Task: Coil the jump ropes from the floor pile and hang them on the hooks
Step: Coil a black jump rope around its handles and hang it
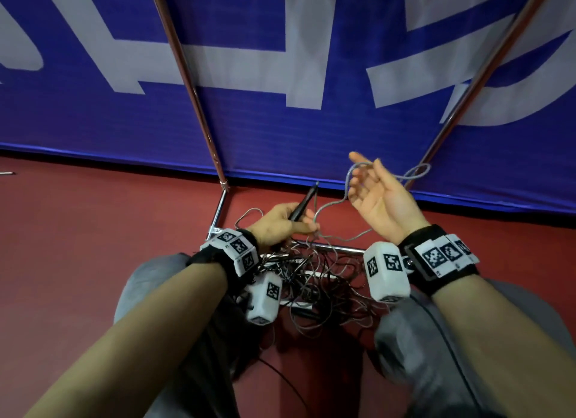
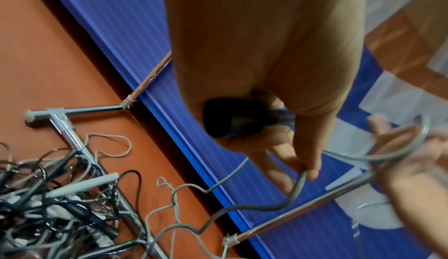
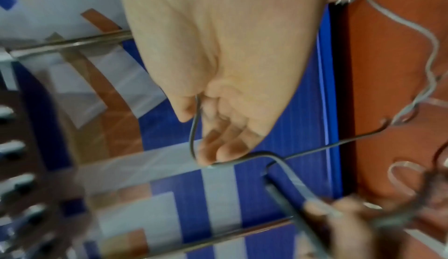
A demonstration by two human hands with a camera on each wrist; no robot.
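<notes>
My left hand (image 1: 280,224) grips the black handle (image 1: 304,203) of a jump rope and pinches its grey cord (image 1: 314,227) against the fingers. The handle's butt (image 2: 225,117) shows under the palm in the left wrist view. From there the grey cord (image 2: 297,188) rises to my right hand (image 1: 375,196), which is palm up with relaxed fingers. A loop of cord (image 3: 194,134) lies over its fingertips. The rest trails down to a tangled pile of ropes (image 1: 314,282) on the red floor between my knees.
A chrome rack base (image 1: 219,210) lies on the floor by the pile, with two slanted poles (image 1: 187,74) rising in front of a blue and white banner (image 1: 280,127). Grey-trousered knees (image 1: 146,280) flank the pile. Blurred short pegs (image 3: 14,148) show at the right wrist view's left edge.
</notes>
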